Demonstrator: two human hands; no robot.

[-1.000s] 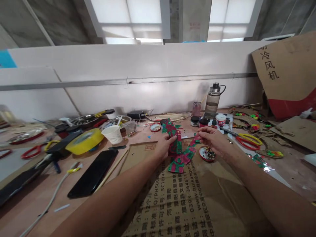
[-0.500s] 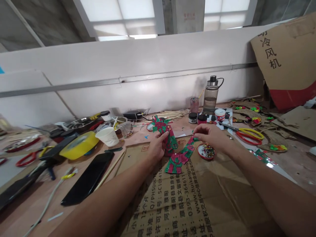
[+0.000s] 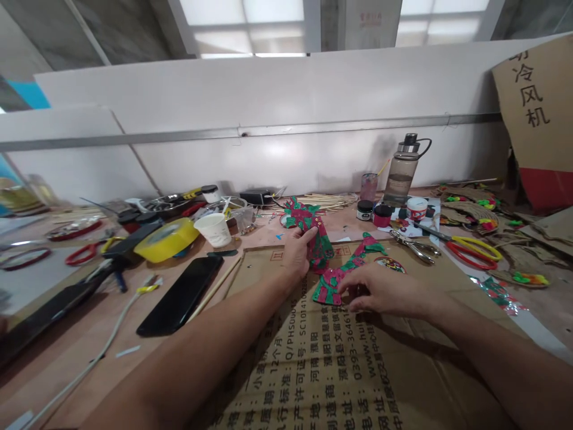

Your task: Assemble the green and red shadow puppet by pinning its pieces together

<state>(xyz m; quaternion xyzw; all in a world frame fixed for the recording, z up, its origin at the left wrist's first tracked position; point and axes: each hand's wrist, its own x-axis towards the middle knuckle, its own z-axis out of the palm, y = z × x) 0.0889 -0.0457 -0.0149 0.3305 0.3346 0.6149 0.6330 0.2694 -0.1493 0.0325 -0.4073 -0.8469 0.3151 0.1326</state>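
Observation:
A green and magenta painted piece [image 3: 329,280] with a jointed, curving shape lies partly on the cardboard sheet [image 3: 268,358]. My left hand [image 3: 299,254] pinches its upper left part, which is raised off the cardboard. Over the lower part is my right hand [image 3: 380,289], fingers curled, with the fingertips at the piece's edge; what they hold, if anything, is hidden. Just behind my right hand, a small dish of colourful beads [image 3: 390,264] is partly covered.
To the left are a black phone [image 3: 181,295], yellow tape [image 3: 166,240] and a white cup [image 3: 213,230]. Behind stand paint jars [image 3: 382,215] and a water bottle [image 3: 400,173]. Pliers [image 3: 416,246] and scissors [image 3: 474,252] lie at the right.
My right hand has moved from the piece's upper right end down to its lower part, now partly covering the bead dish. The camera view has turned slightly left.

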